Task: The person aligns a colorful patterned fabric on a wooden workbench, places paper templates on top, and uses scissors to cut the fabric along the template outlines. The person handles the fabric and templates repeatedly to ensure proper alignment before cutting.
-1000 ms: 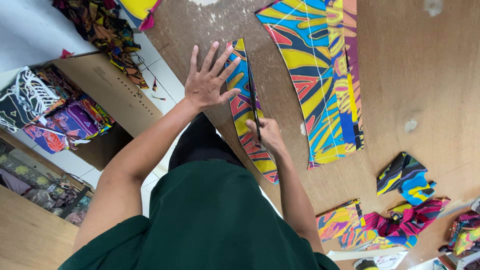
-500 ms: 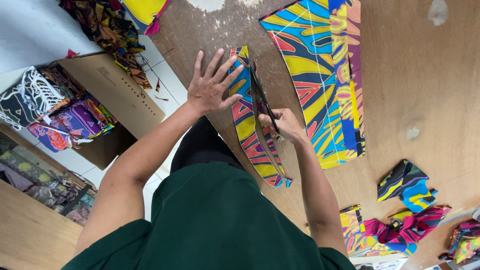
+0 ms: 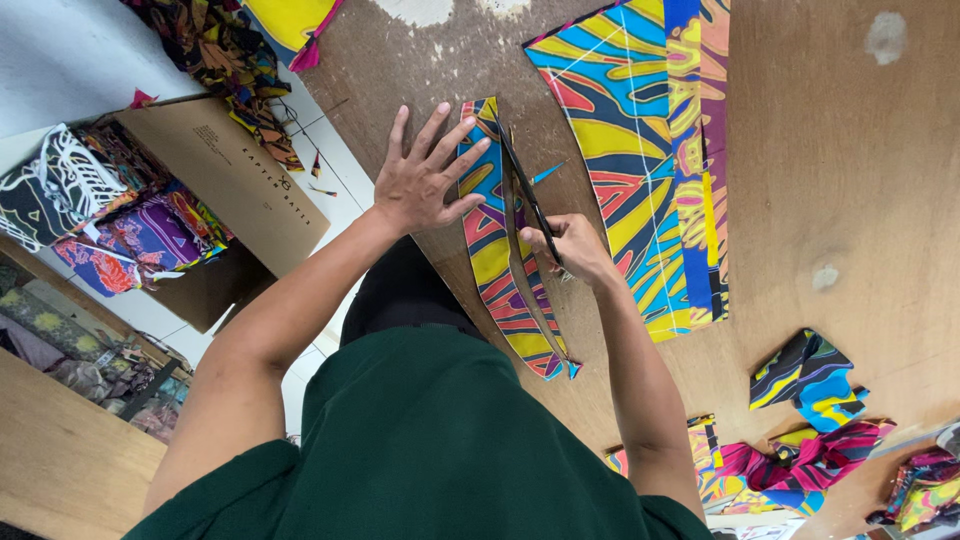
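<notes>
Dark green short-sleeved shirt (image 3: 430, 450), plain, no print. Black garment (image 3: 400, 290) below shirt hem. Both forearms bare; left hand (image 3: 425, 180), right hand (image 3: 570, 248) ungloved, no jewellery visible.

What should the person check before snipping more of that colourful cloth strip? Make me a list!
1. Left hand pressing the narrow cloth strip flat on the wooden table: ok, palm and spread fingers lie on its upper part.
2. Left fingers out of the blades' path: ok, they sit to one side of the scissors.
3. Right hand has a firm grip on the scissor handles: ok, fingers wrap them.
4. Blades lined up along the strip: ok, they run lengthwise along it.
5. Large patterned cloth panel kept out of the cut: ok, it lies apart, beside the strip.
6. Blade sharpness: cannot tell.
</notes>
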